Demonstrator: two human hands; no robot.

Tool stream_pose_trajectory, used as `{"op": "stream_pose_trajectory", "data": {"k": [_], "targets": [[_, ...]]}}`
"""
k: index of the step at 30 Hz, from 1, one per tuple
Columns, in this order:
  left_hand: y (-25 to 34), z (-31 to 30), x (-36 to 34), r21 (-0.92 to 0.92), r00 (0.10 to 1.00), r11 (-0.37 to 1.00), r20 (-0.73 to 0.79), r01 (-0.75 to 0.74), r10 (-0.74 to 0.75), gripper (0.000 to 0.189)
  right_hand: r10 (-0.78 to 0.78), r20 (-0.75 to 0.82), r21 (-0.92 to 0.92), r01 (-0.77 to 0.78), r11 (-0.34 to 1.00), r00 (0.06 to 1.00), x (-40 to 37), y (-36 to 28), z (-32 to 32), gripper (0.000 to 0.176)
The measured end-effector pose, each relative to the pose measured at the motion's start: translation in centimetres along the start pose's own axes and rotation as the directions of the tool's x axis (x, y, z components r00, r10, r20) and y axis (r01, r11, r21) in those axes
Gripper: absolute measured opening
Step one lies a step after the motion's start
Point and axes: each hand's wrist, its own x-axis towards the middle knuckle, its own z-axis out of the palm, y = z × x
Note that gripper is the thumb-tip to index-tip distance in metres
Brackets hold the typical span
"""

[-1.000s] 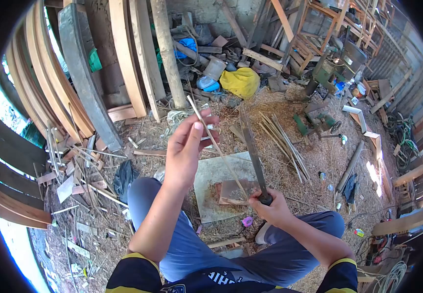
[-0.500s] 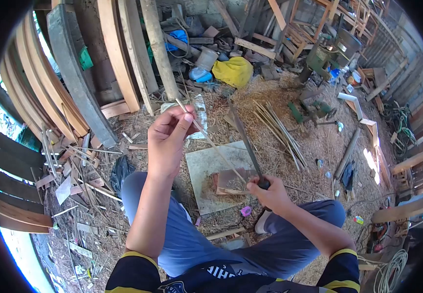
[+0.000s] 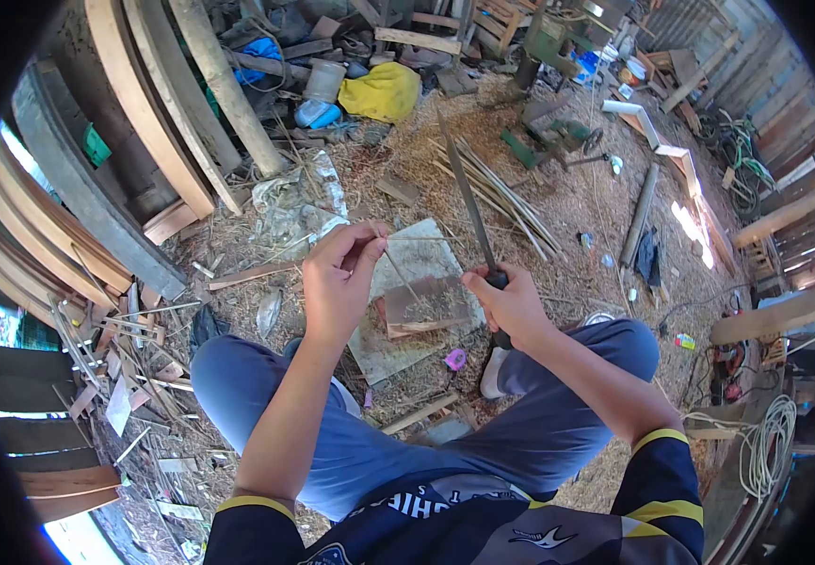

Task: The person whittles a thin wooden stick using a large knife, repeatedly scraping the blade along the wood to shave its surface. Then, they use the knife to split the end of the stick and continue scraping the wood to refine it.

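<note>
My left hand [image 3: 341, 278] pinches a thin wooden stick [image 3: 402, 274] between thumb and fingers, and its lower end slants down toward a wooden block [image 3: 426, 306]. In my right hand [image 3: 513, 306] is the dark handle of a long knife [image 3: 468, 193], its narrow blade pointing up and away from me. The blade stands apart from the stick. Beneath both hands, the block lies on a pale flat board [image 3: 384, 363] on the ground between my legs. Part of the stick is hidden by my left fingers.
Beyond the knife lies a bundle of thin sticks [image 3: 511, 202] on shavings. A green metal machine [image 3: 548, 137] stands farther back, near a yellow cloth [image 3: 381, 92]. Curved timbers [image 3: 148, 104] lean at the left. A pink ring-shaped item [image 3: 455, 359] sits near my foot.
My left hand has come lower, and the stick, earlier stretching across to my right hand, now points down at the block. The knife is still in my right hand. The view has shifted.
</note>
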Motion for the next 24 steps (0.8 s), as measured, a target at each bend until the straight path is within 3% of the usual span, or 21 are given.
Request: {"op": "stream_pose_trajectory", "data": {"k": [10,16,19,22,24], "targets": [[-0.5,2.2,-0.5,0.219,0.997,0.974,0.051,-0.06,0.05,0.011,-0.06,0.021,-0.054,0.061,0.997,0.998,-1.6,0.0,-0.5,0.026],[-0.5,2.4,-0.6,0.235,0.999,0.97,0.007,-0.054,0.054,0.018,-0.015,0.157,0.13,-0.006,0.991,0.987,-3.2,1.2,1.0,0.033],[0.4,2.2,-0.5,0.31,0.986,0.936,0.06,-0.165,0.154,0.02,-0.009,0.199,0.204,-0.032,0.978,0.98,-4.3,1.3,2.4,0.042],[1.3,1.8,-0.6,0.498,0.943,0.803,0.114,-0.327,0.313,0.019,0.006,0.164,0.236,-0.045,0.971,0.986,-4.8,1.4,4.1,0.048],[1.7,1.6,-0.9,0.479,0.953,0.825,0.108,-0.301,0.284,0.016,0.004,0.147,0.302,-0.049,0.952,0.989,-5.1,1.3,5.3,0.046]]}}
